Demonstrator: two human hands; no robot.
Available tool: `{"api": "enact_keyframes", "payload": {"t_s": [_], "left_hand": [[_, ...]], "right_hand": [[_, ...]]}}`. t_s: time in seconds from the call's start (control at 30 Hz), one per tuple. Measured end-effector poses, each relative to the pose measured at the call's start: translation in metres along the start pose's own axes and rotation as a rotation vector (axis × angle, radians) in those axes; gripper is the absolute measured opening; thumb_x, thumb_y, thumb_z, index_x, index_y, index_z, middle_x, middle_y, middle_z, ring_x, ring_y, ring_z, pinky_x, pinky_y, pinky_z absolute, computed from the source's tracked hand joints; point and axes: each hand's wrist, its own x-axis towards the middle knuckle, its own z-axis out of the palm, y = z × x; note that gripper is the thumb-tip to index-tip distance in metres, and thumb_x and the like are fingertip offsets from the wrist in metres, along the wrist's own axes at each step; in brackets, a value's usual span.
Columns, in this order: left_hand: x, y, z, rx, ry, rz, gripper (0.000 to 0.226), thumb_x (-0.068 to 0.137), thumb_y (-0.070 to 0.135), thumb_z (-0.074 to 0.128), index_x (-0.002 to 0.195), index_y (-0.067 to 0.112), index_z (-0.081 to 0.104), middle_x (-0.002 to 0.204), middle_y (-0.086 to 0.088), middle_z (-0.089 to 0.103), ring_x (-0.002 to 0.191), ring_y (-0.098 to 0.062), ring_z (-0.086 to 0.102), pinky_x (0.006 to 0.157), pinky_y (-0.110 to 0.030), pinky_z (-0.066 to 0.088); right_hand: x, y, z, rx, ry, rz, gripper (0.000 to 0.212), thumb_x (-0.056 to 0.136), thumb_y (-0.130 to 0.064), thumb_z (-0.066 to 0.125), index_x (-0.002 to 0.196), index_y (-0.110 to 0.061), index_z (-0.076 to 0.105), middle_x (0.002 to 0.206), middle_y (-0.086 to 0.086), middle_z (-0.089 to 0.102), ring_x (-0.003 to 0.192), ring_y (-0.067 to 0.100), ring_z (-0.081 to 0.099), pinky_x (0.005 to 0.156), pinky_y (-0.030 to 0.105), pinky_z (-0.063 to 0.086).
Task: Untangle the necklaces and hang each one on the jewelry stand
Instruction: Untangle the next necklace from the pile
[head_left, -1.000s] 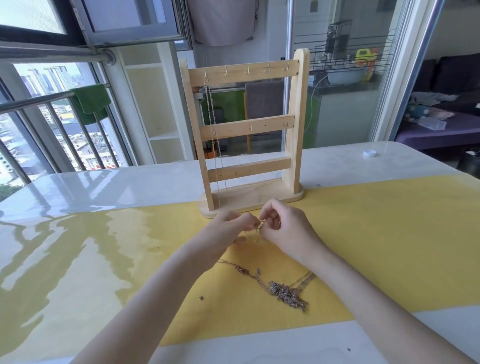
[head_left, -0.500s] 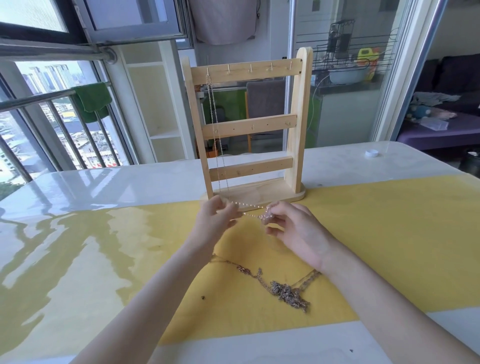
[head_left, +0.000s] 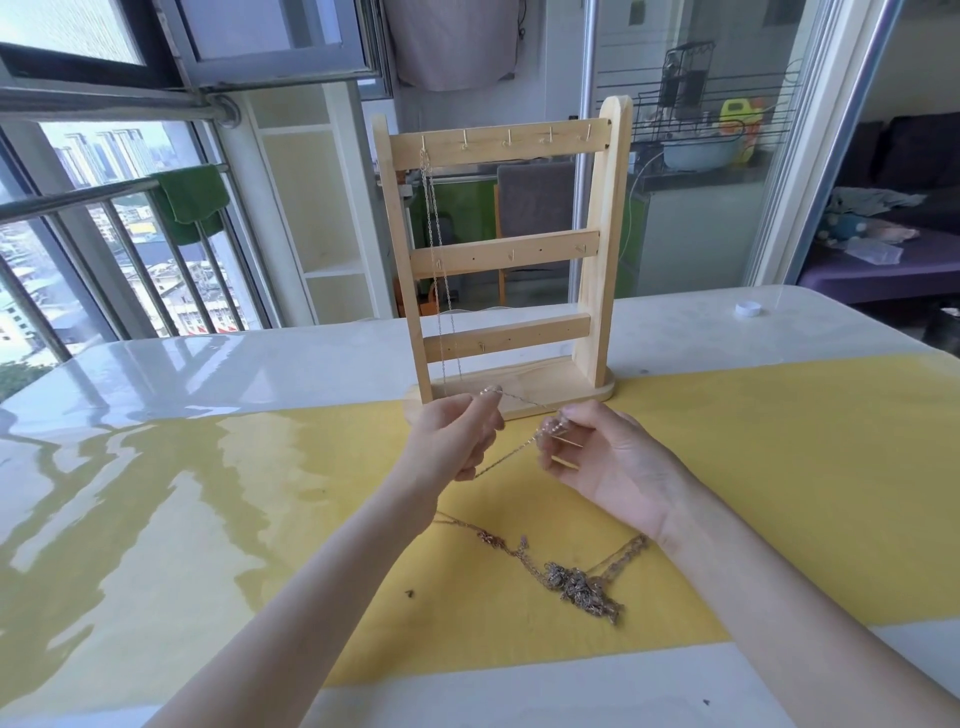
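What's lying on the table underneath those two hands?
Below the left hand and right hand lies a tangled necklace pile on the yellow table mat. The right forearm covers part of its chain, so where it ends is hidden.

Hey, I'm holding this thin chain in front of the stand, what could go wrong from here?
1. The chain is stretched between your left hand and right hand; pulling harder might snap it or tighten a knot.
2. A necklace already hangs on the stand just behind your left hand; reaching up could snag it.
3. The held chain could dip into the tangled pile below and catch again.
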Motion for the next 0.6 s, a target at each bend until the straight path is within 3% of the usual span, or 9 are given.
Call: {"api": "enact_keyframes", "payload": {"t_s": [0.17, 0.33, 0.47, 0.6], "left_hand": [[-0.0028, -0.0003, 0.0046, 0.196, -0.128, -0.089, 0.065, 0.098, 0.054, 0.026, 0.075, 0.013, 0.071, 0.061, 0.001, 0.064, 0.052, -0.013, 0.046, 0.049, -0.02, 0.031], [-0.0006, 0.0028, 0.0015, 0.183, -0.196, -0.172, 0.073, 0.095, 0.061, 0.01, 0.092, 0.02, 0.07, 0.086, 0.0, 0.075, 0.067, -0.01, 0.056, 0.061, -0.029, 0.031], [0.0026, 0.0018, 0.0002, 0.028, -0.248, -0.224, 0.069, 0.095, 0.062, 0.01, 0.106, 0.023, 0.067, 0.098, -0.003, 0.074, 0.077, -0.011, 0.056, 0.068, -0.032, 0.029], [0.0048, 0.004, -0.0051, -0.294, -0.266, -0.289, 0.075, 0.093, 0.063, 0.015, 0.098, 0.013, 0.07, 0.105, -0.011, 0.072, 0.075, -0.015, 0.052, 0.066, -0.03, 0.03]], "right_hand": [[0.0036, -0.0002, 0.0002, -0.059, 0.064, -0.016, 0.022, 0.084, -0.007, 0.057, 0.064, -0.012, 0.05, 0.047, -0.002, 0.039, 0.048, 0.013, 0.039, 0.048, 0.019, 0.04], [0.0042, 0.006, -0.0011, -0.397, 0.05, -0.067, 0.019, 0.087, -0.009, 0.062, 0.068, -0.007, 0.057, 0.04, -0.006, 0.025, 0.045, 0.011, 0.028, 0.05, 0.019, 0.03], [0.0041, 0.0066, -0.0015, -0.446, 0.083, -0.08, 0.018, 0.086, -0.009, 0.064, 0.069, -0.009, 0.061, 0.041, -0.006, 0.029, 0.044, 0.01, 0.032, 0.053, 0.02, 0.033], [0.0048, 0.0043, -0.0036, -0.261, 0.118, -0.096, 0.012, 0.091, -0.007, 0.057, 0.079, -0.009, 0.056, 0.047, -0.002, 0.041, 0.047, 0.012, 0.04, 0.048, 0.018, 0.038]]}}
